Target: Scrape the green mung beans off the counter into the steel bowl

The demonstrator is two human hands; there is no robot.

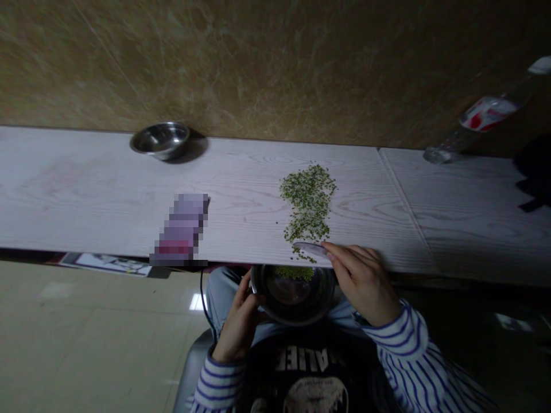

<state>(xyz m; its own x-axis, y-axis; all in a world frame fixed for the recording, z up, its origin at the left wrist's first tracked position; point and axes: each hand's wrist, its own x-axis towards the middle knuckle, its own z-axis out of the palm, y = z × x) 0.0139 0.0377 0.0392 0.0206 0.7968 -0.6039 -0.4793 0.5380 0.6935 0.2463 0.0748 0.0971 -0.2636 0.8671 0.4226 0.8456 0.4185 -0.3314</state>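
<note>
My left hand (239, 322) grips the left rim of a metal bowl (297, 314), held over my lap just below the table's front edge. Some green beans (295, 273), small and round like mung beans, lie inside it near the far rim. In my right hand (365, 282) is a thin, pale, flat tool with a rounded end (310, 248), pinched between thumb and fingers; its exact kind is unclear. The tool lies at the near end of a spread of loose green beans (310, 195) on the table, above the bowl.
A second metal bowl (160, 141) stands by the wall at the back left. A blurred-out flat object (183, 226) lies near the front edge. To the right are a clear plastic bottle (486, 115) and a dark object (534, 172). A table seam (404, 201) runs right of the beans.
</note>
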